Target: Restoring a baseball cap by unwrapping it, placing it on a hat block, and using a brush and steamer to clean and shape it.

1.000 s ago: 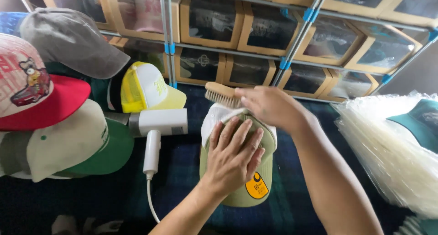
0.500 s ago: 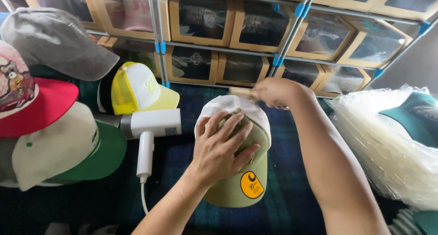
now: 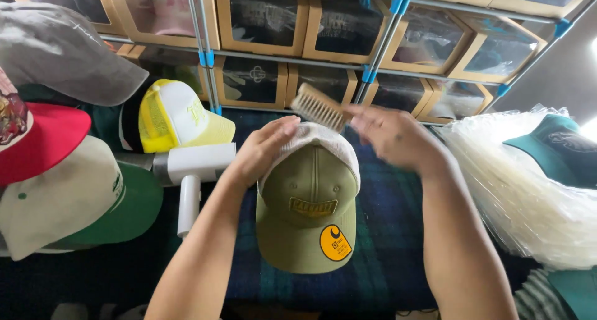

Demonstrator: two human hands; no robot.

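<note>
Plaid blanket (image 3: 385,233) before shelved boxes (image 3: 261,22): bore olive cap (image 3: 308,214) at centre. Steadied by left hand (image 3: 261,149), fingers together, cupped against mesh crown; right hand (image 3: 392,133), blurred, clamped on wooden brush (image 3: 317,105) just above crown. Judged as brushing step; next stroke called for steady cap.

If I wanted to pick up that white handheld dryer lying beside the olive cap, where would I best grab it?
Probably by the handle of the white dryer. It lies flat, the handle pointing toward the person with bare cloth on both sides, so come from above and wrap around it. The barrel is wider and crowded by the yellow cap and green-brimmed cap.
</note>
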